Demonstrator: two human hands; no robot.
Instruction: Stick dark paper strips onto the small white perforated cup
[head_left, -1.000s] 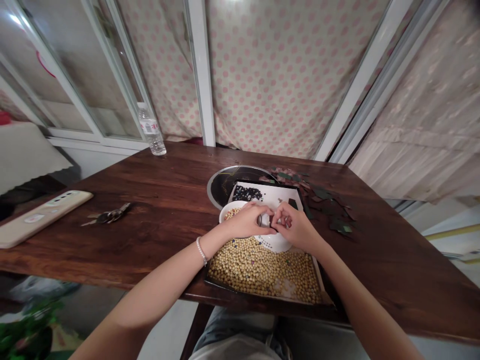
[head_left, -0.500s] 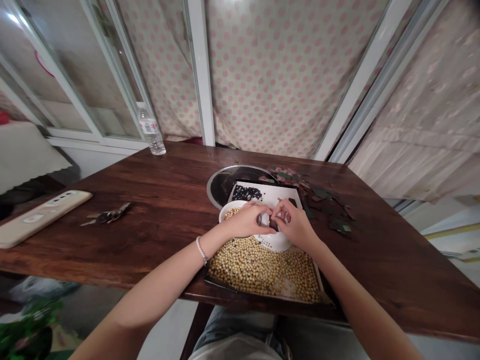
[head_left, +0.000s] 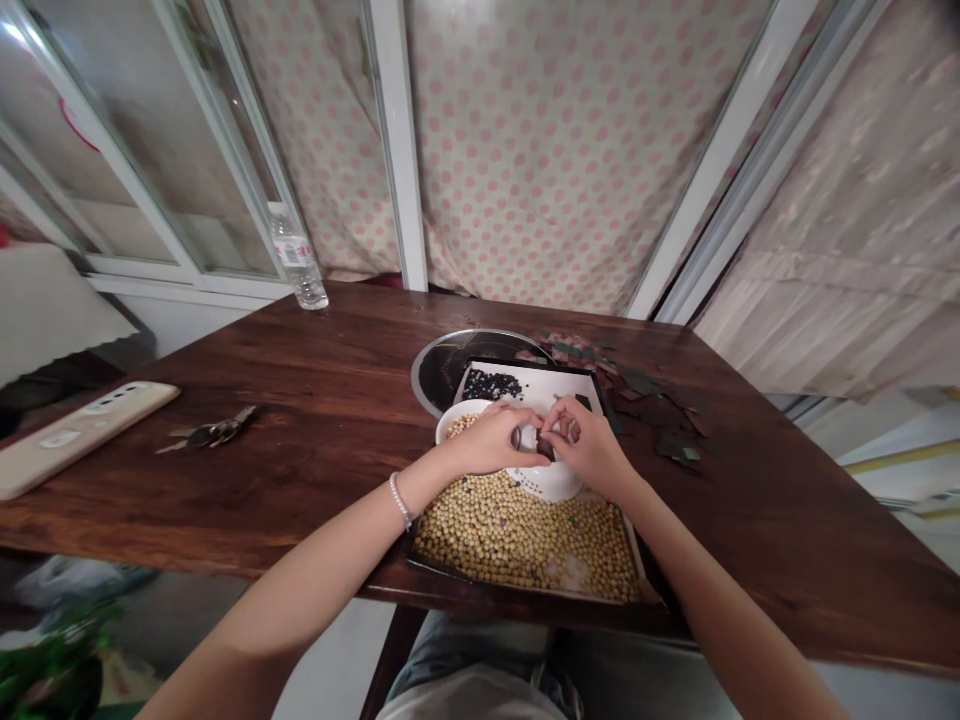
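Observation:
My left hand (head_left: 501, 440) is curled above a shallow white dish (head_left: 559, 486), its thumb and fingers closed around a small dark brown piece (head_left: 546, 446). From the other side, the bent fingers of my right hand (head_left: 589, 447) pinch at the same piece. Its exact kind is too small to make out. Below the hands, many round yellowish beads (head_left: 517, 530) fill the near part of a shallow box (head_left: 536, 372). A white bowl (head_left: 442, 428) with similar beads is partly covered by my left hand. Dark beads (head_left: 491, 384) lie at the box's far left.
Behind the box is a round dark tray (head_left: 435, 370). Dark green and reddish scraps (head_left: 645, 385) are scattered to its right. On the left of the wooden table (head_left: 315, 400) are keys (head_left: 214, 432), a phone (head_left: 97, 425) and a water bottle (head_left: 298, 260).
The view has shifted very slightly. Both hands keep nearly the same pose around the small dark piece, and nothing else has visibly moved.

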